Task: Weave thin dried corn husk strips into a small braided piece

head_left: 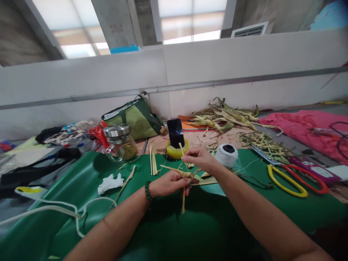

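My left hand (167, 183) is closed around a crossing of pale dried leaf strips (183, 195) held over the green sheet (190, 224). A beaded bracelet sits on that wrist. My right hand (199, 157) pinches one upright strip just above the crossing. More loose strips (153, 159) lie on the sheet beyond my hands. A black phone (175, 132) stands upright in a yellow tape roll (177, 151) right behind them.
A white thread spool (227, 154) sits right of my hands. A glass jar (121, 143) with a metal lid and a green bag (136, 117) stand at the left. Husk piles (228, 117), scissors (296, 177), crumpled tissue (110, 182), white cord (54, 208) and pink cloth (307, 125) surround.
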Demonstrator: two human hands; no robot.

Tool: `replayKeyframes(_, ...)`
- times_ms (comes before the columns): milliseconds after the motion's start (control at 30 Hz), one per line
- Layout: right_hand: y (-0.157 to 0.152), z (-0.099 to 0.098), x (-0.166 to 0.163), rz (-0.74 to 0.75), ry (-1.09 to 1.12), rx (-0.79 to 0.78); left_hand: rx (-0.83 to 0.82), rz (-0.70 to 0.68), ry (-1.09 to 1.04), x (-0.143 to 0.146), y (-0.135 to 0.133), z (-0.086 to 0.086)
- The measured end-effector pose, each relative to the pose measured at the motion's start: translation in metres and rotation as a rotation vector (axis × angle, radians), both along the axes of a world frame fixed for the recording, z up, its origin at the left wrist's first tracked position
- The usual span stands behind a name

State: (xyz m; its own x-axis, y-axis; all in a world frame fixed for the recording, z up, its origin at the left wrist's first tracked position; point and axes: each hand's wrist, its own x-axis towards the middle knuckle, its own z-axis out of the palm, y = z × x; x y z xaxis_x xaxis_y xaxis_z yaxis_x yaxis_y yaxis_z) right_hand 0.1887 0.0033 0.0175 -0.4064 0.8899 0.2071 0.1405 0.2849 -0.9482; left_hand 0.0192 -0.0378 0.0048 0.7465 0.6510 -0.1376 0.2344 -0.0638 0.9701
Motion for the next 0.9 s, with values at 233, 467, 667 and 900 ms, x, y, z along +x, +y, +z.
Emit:
replayKeyframes(233, 0.004, 0.003, 0.012, -0.386, 0.034, 0.426, 0.019, 0.121, -0.012, 0.001, 0.002, 0.0)
replayKeyframes(467, -0.03, 0.005, -0.005, -0.206, -0.503, 0.733, 0.312, 0.296, 0.151, 0.005, 0.004, -0.013)
replayKeyframes(667, -0.027, 0.0, -0.016, -0.073, -0.461, 0.742, 0.234, 0.199, 0.068, 0.013, -0.004, -0.015)
replayKeyframes(900, -0.014, 0.0, -0.017, -0.041, -0.194, 0.67, 0.051, 0.079, 0.078, 0.012, -0.004, -0.005)
